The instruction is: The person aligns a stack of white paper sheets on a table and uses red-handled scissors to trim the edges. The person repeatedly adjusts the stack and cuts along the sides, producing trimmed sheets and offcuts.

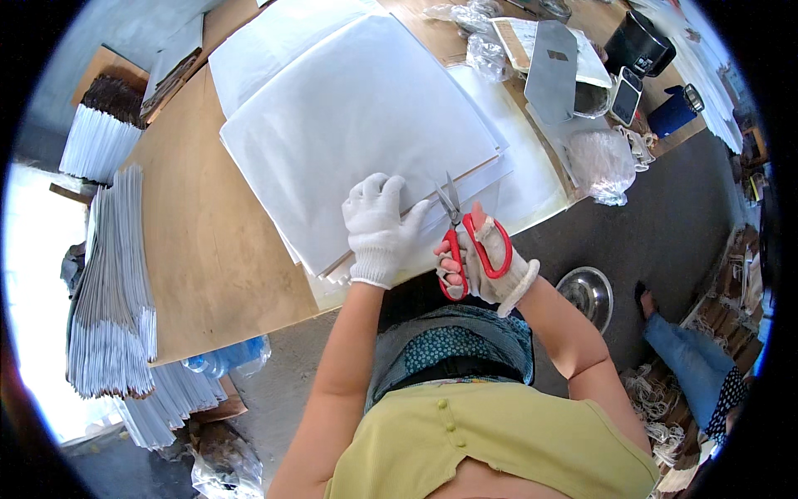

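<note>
Yellow-green shirt (499, 441) fills the near edge, and it cuts off at the frame's rim, so only the shoulders and forearms show. Both hands wear white knitted gloves. Left hand (378, 229) lies flat, fingers spread wide, pressing on the near edge of the white sheet stack (357, 125) on the bench (208, 249). Right hand (482, 262) is closed through the red loops of the scissors (461, 237), blades a little apart and pointing far, tips just over the stack's near right corner. How many sheets sit in that stack, hard to tell; only layered edges peek out near the left hand.

Far right, a grey metal plate (550, 71) covers part of a tray, hiding what is under it. Crumpled clear plastic bag (603, 162) sits at the bench's right edge, contents too blurred to name. Black pot (638, 43) and blue cup (675, 110) stand beyond it, insides not visible. Down on the floor right, a steel bowl (586, 291), half hidden by the right forearm. Left, bundles of folded white paper (112, 283) stacked on edge, washed out by glare.
</note>
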A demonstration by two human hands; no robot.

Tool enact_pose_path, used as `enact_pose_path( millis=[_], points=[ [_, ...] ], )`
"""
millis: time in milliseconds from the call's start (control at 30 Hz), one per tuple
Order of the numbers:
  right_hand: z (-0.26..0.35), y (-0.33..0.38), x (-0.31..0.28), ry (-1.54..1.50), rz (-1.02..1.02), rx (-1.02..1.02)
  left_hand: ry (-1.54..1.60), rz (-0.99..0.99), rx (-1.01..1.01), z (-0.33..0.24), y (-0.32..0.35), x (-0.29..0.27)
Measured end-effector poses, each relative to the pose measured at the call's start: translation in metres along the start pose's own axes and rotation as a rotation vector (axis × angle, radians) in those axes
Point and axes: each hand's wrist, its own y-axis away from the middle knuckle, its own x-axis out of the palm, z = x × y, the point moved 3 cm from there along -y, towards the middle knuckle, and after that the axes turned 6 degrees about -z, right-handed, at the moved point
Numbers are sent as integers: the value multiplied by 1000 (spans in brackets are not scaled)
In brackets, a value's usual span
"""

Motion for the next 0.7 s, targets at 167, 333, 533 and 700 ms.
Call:
enact_pose_path(
  millis=[167, 333, 533, 700],
  points=[
    [1, 2, -1, 209, 96, -167, -33, -34, -35, 3, -4, 5],
    [-3, 23, -23, 299, 3, -76, -30, -35, -5, 6, -3, 6],
    [46, 5, -66, 386, -270, -213, -13, -25, 36, 9, -4, 5],
    [-9, 0, -42, 199, -176, -220, 176, 271, 51, 29, -24, -9]
  ],
)
